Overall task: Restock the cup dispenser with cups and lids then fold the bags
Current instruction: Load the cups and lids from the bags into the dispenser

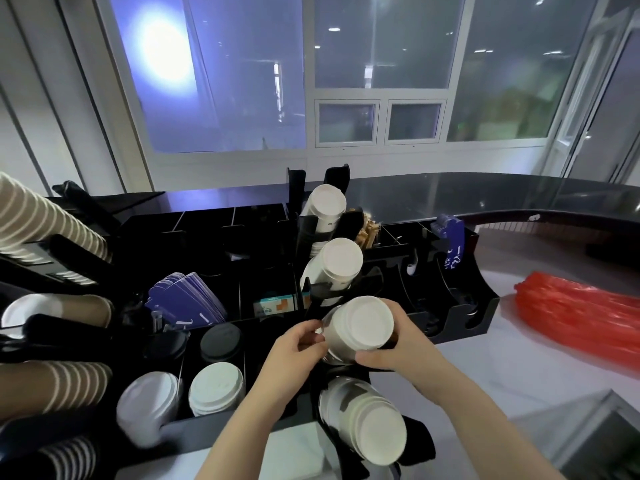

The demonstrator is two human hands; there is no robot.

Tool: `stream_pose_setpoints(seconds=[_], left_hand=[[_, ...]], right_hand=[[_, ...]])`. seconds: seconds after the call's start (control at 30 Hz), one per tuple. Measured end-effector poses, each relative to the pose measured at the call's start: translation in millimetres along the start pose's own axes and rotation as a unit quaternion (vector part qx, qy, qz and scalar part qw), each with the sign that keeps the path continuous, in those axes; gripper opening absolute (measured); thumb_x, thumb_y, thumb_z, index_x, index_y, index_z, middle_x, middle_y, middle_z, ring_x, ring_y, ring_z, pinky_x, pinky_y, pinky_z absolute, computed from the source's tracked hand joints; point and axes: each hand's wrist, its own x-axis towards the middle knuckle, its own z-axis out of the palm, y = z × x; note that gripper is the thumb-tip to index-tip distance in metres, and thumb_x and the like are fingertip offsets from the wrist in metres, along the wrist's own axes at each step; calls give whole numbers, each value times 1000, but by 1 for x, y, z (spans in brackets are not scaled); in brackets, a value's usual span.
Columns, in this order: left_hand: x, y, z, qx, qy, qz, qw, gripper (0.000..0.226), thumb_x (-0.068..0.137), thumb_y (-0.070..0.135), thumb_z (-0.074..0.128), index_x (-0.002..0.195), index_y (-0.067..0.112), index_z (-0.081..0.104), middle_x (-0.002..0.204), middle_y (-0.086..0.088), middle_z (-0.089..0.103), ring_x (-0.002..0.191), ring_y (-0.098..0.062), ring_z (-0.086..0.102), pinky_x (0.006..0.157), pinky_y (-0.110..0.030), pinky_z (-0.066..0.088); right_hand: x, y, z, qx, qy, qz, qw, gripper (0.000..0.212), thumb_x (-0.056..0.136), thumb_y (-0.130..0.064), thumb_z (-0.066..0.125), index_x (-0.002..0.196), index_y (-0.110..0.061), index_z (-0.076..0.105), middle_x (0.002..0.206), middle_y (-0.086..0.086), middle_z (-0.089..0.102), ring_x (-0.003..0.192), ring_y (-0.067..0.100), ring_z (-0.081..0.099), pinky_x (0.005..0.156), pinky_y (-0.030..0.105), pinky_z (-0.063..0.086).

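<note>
Both hands grasp a stack of white paper cups [360, 329] lying base-outward in the third slot of the black plastic cup dispenser [460, 327]: left hand [301, 344] pinching its side, right hand [398, 344] curled round it. A red plastic bag [575, 313] lies near the counter's [519, 375] right edge.

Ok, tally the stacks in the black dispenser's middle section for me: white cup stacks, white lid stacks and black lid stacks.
White cup stacks: 4
White lid stacks: 2
Black lid stacks: 2
Total: 8
</note>
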Motion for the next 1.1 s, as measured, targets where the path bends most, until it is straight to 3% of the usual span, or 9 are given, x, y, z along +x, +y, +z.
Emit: stream_pose_setpoints(seconds=[0.2,0.3,0.4,0.5,0.63,0.77,0.87,0.97,1.1], left_hand=[[-3,1,-2,8,-10,-23,1000,38,81,44,69,116,37,58,108,14,68,96,3,63,79,-14,48],[0,5,-4,19,-33,-39,999,48,72,55,72,114,35,59,108,12,68,98,-1,63,89,-23,50],[5,10,-5,-32,-45,-66,996,50,73,47,74,113,18,65,98,3,73,82,-6,64,81,-24,51],[8,13,-8,-99,-57,-109,987,30,90,34,64,106,9,69,90,-3,73,73,-5,64,69,-19,48],[10,22,-10,-156,-63,-152,974,31,93,32,60,92,3,72,86,-7,72,69,-11,66,64,-19,53],[12,31,-14,-166,-72,-199,963,37,92,35,59,94,0,73,89,-12,73,76,-17,70,63,-21,53],[15,33,-15,-166,-79,-194,964,34,91,34,60,86,4,73,82,-10,72,68,-16,69,61,-23,53],[14,40,-15,-149,-101,-171,969,28,86,36,67,78,10,73,74,-8,67,69,-17,66,64,-22,53],[8,40,-13,-102,-100,-126,982,44,81,45,70,97,5,65,88,-11,68,74,-16,63,70,-22,52]], right_hand=[[1,-1,-7,35,-52,39,997,73,60,-48,75,127,-30,53,118,-13,67,114,3,58,88,16,48],[8,0,-6,85,-4,119,989,60,91,-63,41,127,-19,57,120,-1,66,115,15,58,102,32,42],[14,-2,-6,77,42,188,978,68,67,-79,38,101,-28,66,108,-7,67,109,15,57,99,33,40],[15,-7,-5,55,47,202,977,59,68,-81,41,92,-33,65,108,-6,65,108,16,56,104,37,38],[23,-9,-7,-10,54,205,977,62,67,-87,34,79,-33,62,85,-14,57,85,-1,50,85,28,35],[30,-9,-7,-36,65,209,975,100,41,-97,31,98,-22,67,96,-6,60,92,11,53,89,29,37],[35,-15,-9,-25,92,221,971,82,46,-95,38,75,-22,62,75,-7,61,72,9,54,65,25,41],[40,-19,-11,-31,88,235,967,73,63,-91,43,81,-22,60,86,-1,64,80,16,59,66,29,45],[33,-25,-9,-23,88,232,968,54,80,-77,46,79,-25,58,84,-2,63,79,16,58,66,29,45]])
